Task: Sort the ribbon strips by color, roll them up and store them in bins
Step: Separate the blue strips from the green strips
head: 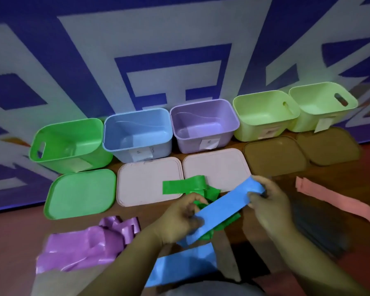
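Nearest, at 6 o'clock, a loose blue ribbon (184, 265) lies by the person's lap, with a purple ribbon heap (83, 244) at 8 o'clock. Just beyond, the left hand (179, 221) and right hand (267, 201) each pinch one end of a blue ribbon strip (222, 208), stretched over green ribbon strips (192, 186). Pink strips (338, 199) lie at 3 o'clock. Farther, five lids (150, 182) lie flat. Farthest, five bins, green (71, 144), blue (137, 133), purple (203, 124) and two pale green (265, 114), all sit open and empty.
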`<state>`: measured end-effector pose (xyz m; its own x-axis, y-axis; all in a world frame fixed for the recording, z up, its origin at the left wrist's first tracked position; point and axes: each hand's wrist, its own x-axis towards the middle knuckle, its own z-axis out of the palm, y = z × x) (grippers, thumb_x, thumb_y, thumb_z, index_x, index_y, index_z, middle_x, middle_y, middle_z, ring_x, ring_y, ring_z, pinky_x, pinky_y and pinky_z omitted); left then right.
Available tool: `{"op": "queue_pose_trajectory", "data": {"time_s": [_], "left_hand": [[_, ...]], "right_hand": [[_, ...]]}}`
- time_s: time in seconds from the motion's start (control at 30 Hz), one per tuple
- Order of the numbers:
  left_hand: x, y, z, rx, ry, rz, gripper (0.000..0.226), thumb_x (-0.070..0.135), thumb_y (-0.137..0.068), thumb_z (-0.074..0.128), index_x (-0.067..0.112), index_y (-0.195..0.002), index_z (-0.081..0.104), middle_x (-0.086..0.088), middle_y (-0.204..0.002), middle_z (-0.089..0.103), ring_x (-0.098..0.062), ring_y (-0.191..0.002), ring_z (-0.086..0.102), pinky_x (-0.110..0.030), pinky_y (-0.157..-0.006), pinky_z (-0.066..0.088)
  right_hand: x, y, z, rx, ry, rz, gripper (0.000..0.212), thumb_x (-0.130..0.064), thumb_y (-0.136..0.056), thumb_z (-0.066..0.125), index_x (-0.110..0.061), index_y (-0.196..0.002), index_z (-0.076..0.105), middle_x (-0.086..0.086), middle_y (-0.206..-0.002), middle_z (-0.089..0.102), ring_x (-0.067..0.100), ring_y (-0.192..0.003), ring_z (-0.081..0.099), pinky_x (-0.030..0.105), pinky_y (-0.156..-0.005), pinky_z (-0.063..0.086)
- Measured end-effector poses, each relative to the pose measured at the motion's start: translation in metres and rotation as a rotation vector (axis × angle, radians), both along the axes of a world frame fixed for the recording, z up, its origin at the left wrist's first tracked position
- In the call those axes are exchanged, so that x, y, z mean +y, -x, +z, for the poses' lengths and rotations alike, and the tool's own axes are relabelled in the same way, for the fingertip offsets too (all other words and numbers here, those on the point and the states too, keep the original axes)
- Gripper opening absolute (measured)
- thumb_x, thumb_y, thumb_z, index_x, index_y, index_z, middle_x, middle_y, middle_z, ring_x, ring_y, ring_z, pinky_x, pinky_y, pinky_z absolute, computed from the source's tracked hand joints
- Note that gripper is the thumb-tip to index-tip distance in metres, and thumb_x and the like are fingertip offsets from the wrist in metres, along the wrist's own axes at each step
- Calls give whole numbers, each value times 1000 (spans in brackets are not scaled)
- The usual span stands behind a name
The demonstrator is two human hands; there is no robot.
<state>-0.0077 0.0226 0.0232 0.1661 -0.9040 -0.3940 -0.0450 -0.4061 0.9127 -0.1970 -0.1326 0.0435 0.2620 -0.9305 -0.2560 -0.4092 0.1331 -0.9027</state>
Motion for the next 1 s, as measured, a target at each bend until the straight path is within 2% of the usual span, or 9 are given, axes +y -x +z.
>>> {"op": "queue_pose_trajectory", "data": {"time_s": [0.17,0.23,0.33,0.43,0.53,0.6,0.77,0.9,1.0], "left_hand": [[76,-20,-14,-35,-98,50,28,-5,-87,61,14,-107,63,2,-73,62,-14,-57,52,-26,-54,44],[106,-31,-19,-115,-153,30,26,-1,-88,62,15,-109,64,9,-71,64,-10,-57,55,-25,-56,46],[148,-48,-30,-323,-202,-40,22,19,-85,69,30,-104,69,15,-98,71,3,-85,66,-24,-82,54],[178,-55,-37,-409,-270,-76,21,23,-84,71,30,-104,69,18,-102,67,11,-86,61,-16,-85,49],[193,-58,-48,-429,-303,-75,26,10,-87,68,27,-107,68,14,-100,64,2,-87,57,-21,-89,47],[197,-61,-59,-472,-332,-118,33,3,-88,62,26,-112,67,5,-112,63,-4,-97,52,-20,-90,43],[201,-55,-80,-610,-295,-94,31,18,-89,64,27,-119,64,13,-118,62,-4,-101,56,-14,-88,40],[196,-49,-83,-667,-237,-85,41,28,-80,69,26,-121,65,7,-123,63,-13,-108,62,-29,-98,48],[188,-43,-80,-717,-223,-109,39,34,-82,69,27,-120,64,9,-122,61,-11,-107,60,-19,-93,45]], "right_hand": [[50,-6,-31,114,-47,183,39,2,-84,62,-26,-110,67,-3,-101,69,18,-92,66,24,-72,49],[75,-9,-51,154,-57,257,36,2,-81,65,-25,-105,68,-3,-101,70,18,-95,65,25,-78,46],[110,-12,-78,214,-85,330,33,3,-79,68,-21,-101,68,-1,-98,72,19,-94,66,27,-81,45],[139,-11,-99,273,-100,353,34,1,-79,69,-26,-99,65,-3,-96,71,19,-93,66,29,-81,46],[155,-6,-114,337,-113,361,36,-3,-78,69,-32,-99,64,-5,-97,72,18,-95,67,34,-86,51],[159,-2,-122,376,-95,335,35,-4,-77,68,-31,-99,65,-3,-98,73,20,-96,68,36,-87,52],[161,8,-129,462,-71,266,35,-5,-81,69,-15,-115,68,7,-106,72,22,-95,63,29,-81,44],[162,13,-127,496,-78,272,37,-12,-82,69,-19,-119,65,3,-107,70,24,-100,65,26,-79,41],[160,14,-123,511,-39,279,38,-15,-81,73,-19,-118,66,1,-108,71,23,-102,66,26,-82,45]]}}
